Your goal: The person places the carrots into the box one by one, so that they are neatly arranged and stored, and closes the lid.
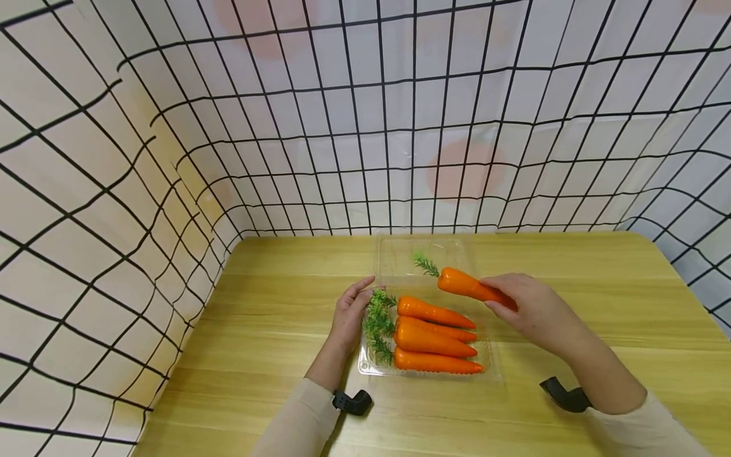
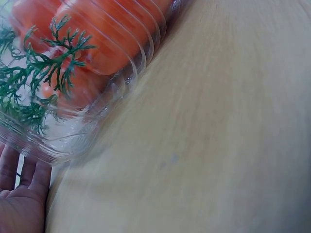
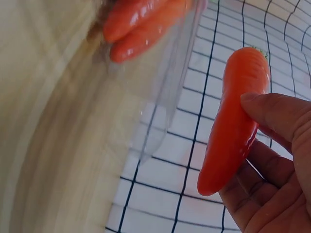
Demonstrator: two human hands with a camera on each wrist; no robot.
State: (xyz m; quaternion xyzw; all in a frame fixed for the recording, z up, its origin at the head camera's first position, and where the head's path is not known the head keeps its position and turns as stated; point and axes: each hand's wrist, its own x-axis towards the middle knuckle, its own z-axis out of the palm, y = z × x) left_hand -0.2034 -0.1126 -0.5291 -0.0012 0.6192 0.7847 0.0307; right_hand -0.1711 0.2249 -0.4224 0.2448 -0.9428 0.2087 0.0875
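Note:
My right hand (image 1: 533, 311) pinches an orange carrot (image 1: 465, 284) with a green leafy top, held up above the right side of a clear plastic clamshell box (image 1: 491, 365). In the right wrist view the thumb lies on one side of the carrot (image 3: 235, 116) and the fingers on the other. Several more carrots (image 1: 436, 362) lie side by side in the box, their leafy tops (image 1: 377, 317) toward the left. My left hand (image 1: 347, 314) rests against the box's left wall, its fingers (image 2: 39, 179) extended in the left wrist view.
The box's clear lid (image 1: 394, 257) lies folded back behind it. A wooden table (image 1: 274, 336) carries everything. White sheets with a black grid (image 1: 342, 127) stand around the back and sides. Black bands (image 1: 351, 402) are worn on both wrists.

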